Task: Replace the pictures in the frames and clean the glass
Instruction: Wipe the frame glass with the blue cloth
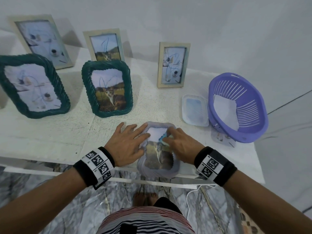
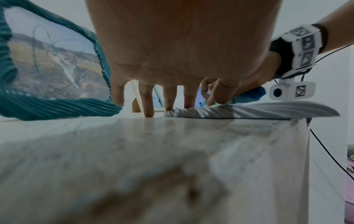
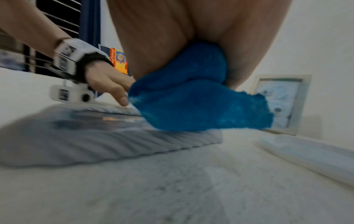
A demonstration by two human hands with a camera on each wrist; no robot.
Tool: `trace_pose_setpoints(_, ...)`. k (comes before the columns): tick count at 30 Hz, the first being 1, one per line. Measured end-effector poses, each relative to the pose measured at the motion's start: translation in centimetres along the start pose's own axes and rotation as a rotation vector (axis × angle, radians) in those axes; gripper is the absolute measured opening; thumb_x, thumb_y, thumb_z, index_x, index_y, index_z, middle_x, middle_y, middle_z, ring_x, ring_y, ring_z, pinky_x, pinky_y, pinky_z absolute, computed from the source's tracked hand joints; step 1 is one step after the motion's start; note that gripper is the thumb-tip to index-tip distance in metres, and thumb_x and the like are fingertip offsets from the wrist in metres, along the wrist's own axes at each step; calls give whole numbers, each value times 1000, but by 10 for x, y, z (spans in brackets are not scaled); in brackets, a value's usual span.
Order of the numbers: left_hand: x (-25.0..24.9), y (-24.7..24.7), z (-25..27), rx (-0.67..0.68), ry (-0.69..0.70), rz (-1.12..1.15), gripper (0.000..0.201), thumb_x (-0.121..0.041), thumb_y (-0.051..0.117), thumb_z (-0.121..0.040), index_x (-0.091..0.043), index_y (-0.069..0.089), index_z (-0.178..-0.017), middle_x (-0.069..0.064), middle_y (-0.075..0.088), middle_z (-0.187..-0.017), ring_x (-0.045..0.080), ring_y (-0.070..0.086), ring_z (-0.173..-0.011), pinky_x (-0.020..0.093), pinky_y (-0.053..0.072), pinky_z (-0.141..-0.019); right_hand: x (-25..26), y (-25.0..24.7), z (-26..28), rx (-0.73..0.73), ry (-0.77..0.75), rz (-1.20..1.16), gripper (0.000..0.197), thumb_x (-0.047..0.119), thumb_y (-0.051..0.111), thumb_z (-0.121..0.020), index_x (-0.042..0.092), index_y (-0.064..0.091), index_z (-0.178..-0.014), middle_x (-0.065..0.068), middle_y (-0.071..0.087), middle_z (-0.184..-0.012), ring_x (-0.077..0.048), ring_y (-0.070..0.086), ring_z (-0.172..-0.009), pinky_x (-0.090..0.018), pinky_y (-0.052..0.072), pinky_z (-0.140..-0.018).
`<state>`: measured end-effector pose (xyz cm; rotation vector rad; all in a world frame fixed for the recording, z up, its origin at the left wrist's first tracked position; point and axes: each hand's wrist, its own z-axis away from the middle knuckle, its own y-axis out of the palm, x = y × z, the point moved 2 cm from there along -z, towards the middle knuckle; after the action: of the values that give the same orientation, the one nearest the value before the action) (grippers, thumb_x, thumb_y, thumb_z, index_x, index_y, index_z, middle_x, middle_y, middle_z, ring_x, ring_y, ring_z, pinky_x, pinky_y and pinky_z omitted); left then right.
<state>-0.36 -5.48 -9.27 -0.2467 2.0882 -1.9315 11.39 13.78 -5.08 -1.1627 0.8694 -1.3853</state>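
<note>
A grey ribbed frame (image 1: 158, 169) with a cat picture lies flat at the table's front edge, its near end hanging over. My left hand (image 1: 128, 142) rests spread on the frame's left side, fingers straight; in the left wrist view its fingertips (image 2: 168, 108) touch the grey frame (image 2: 249, 111). My right hand (image 1: 179, 142) holds a blue cloth (image 1: 163, 138) bunched under its fingers against the glass. The right wrist view shows the blue cloth (image 3: 197, 97) pressed on the grey frame (image 3: 107, 139).
Two teal ribbed frames (image 1: 108, 88) (image 1: 32, 85) and three cream frames (image 1: 172, 65) stand behind. A shallow white tray (image 1: 195, 110) and a purple basket (image 1: 238, 105) with paper sit at the right. The table edge (image 1: 50, 160) is close to my wrists.
</note>
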Motion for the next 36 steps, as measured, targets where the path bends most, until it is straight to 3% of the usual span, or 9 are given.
trace_pose_setpoints(4, 0, 1, 0, -3, 2, 8, 58, -55, 43, -84, -24, 62, -129, 5, 46, -150, 35, 58, -121, 64, 39, -100, -6, -7, -20, -84, 100, -16, 27, 11, 56, -91, 4, 60, -116, -12, 41, -121, -27, 46, -96, -37, 49, -84)
trace_pose_setpoints(7, -1, 0, 0, -17, -3, 6, 59, -56, 43, -83, -23, 62, -128, 5, 46, -150, 35, 59, -120, 63, 40, -100, 11, 1, -23, -66, 54, -106, 26, 8, 54, -90, 3, 61, -115, -12, 43, -121, -31, 47, -103, -41, 49, -89)
trace_pose_setpoints(12, -2, 0, 1, -59, 1, 21, 58, -54, 43, -84, -21, 64, -127, 7, 49, -148, 35, 60, -118, 62, 41, -99, 13, 10, 5, 3, -114, -104, 33, 7, 54, -89, 12, 62, -121, -13, 47, -116, -29, 50, -91, -39, 50, -73)
trace_pose_setpoints(16, -1, 1, 1, -44, 1, 26, 58, -54, 43, -84, -22, 63, -128, 6, 48, -149, 35, 59, -119, 61, 41, -100, 1, -2, -10, -52, 5, -59, 32, 20, 62, -90, 9, 60, -121, -13, 43, -124, -28, 45, -104, -39, 51, -85)
trace_pose_setpoints(18, -1, 2, 1, -36, -3, 23, 59, -54, 43, -83, -23, 62, -129, 5, 46, -150, 35, 58, -120, 61, 40, -101, 6, -3, -18, -69, 57, -71, 31, 14, 60, -90, 6, 60, -120, -12, 42, -124, -29, 45, -105, -36, 48, -89)
trace_pose_setpoints(21, 0, 3, 1, -32, -6, 20, 59, -55, 43, -84, -23, 62, -130, 5, 46, -151, 35, 58, -121, 61, 40, -101, 17, 8, -11, -46, -32, -99, 30, 1, 53, -84, 6, 64, -112, -14, 47, -114, -31, 50, -91, -40, 50, -79)
trace_pose_setpoints(23, 1, 3, 1, -39, -2, 23, 59, -55, 43, -84, -23, 62, -130, 5, 47, -150, 35, 58, -121, 60, 40, -101, 19, 12, 4, 22, -96, -118, 31, 6, 57, -86, 10, 64, -116, -14, 48, -114, -28, 50, -85, -37, 50, -72)
trace_pose_setpoints(30, 2, 4, 2, -36, -6, 26, 59, -56, 43, -84, -24, 61, -132, 3, 43, -152, 35, 56, -123, 60, 39, -102, 3, -6, -8, -39, 0, -54, 25, 15, 57, -91, 7, 64, -114, -14, 44, -121, -31, 46, -102, -37, 47, -81)
trace_pose_setpoints(36, 2, 3, 1, -53, -6, 33, 59, -56, 43, -84, -24, 62, -130, 4, 45, -151, 34, 57, -122, 59, 39, -102, 26, 11, 15, 39, -180, -83, 34, 13, 68, -82, 12, 64, -116, -14, 48, -113, -29, 50, -83, -38, 49, -68)
